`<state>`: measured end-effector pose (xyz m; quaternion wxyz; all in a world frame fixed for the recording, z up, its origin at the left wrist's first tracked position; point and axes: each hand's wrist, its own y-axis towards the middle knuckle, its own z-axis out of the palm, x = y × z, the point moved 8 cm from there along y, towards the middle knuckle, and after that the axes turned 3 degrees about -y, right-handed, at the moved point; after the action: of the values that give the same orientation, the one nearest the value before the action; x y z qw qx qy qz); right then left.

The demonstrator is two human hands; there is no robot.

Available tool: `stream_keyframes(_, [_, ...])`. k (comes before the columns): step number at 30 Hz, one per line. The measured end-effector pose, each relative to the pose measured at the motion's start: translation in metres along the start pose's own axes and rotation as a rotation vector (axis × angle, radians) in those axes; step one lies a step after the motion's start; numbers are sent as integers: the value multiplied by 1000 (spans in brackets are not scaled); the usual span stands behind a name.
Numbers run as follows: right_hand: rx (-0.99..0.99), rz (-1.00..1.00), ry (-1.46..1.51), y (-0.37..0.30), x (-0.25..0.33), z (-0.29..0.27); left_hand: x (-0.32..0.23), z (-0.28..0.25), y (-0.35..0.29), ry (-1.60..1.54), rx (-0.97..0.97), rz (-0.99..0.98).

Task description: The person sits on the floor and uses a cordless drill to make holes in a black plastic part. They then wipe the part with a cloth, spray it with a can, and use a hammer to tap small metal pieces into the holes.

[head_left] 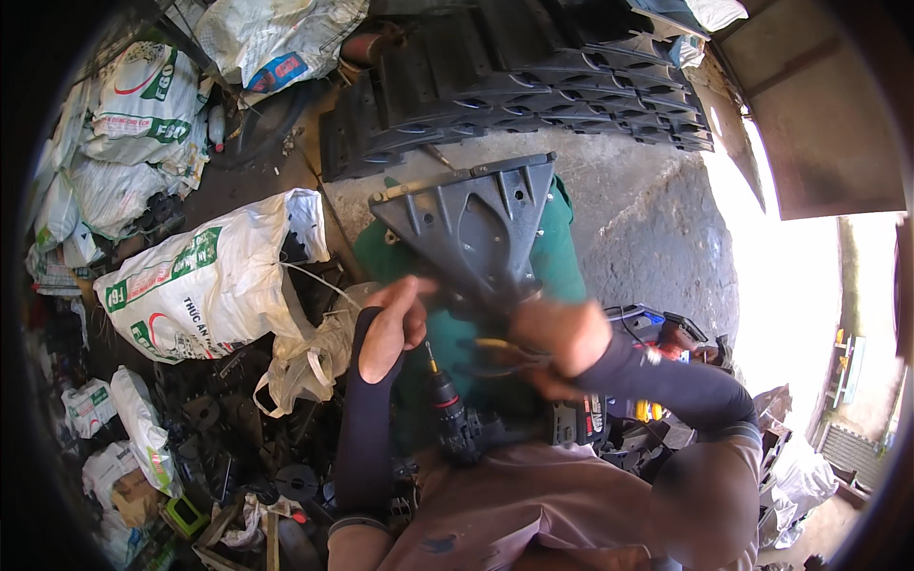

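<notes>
The plastic bracket point(476, 228) lies at the centre, on the cloth point(562, 257) that covers the person's lap. The left hand point(392, 324) touches its lower edge at 7 o'clock from it, and the right hand point(562, 338) holds its narrow end at 5 o'clock. The cordless drill point(457, 419) rests on the lap at 6 o'clock, between both forearms. The stack of moulded parts point(533, 76) lies behind the bracket at 12 o'clock. The printed sack point(209, 281) lies at 9 o'clock, and further sacks point(133, 124) at 10 o'clock.
</notes>
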<state>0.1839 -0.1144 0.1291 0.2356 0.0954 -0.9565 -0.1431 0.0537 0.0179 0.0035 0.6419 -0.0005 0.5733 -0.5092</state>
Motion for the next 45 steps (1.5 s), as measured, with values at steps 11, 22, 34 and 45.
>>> stream_keyframes(11, [307, 284, 234, -29, 9, 19, -11, 21, 25, 351, 24, 104])
stream_keyframes(22, [-550, 232, 457, 14, 11, -25, -7, 22, 25, 309, 52, 17])
stream_keyframes(34, [-385, 175, 7, 28, 24, -13, -16, 23, 23, 346, 23, 53])
stream_keyframes(45, [-505, 102, 161, 39, 20, -23, -13, 24, 22, 381, 12, 88])
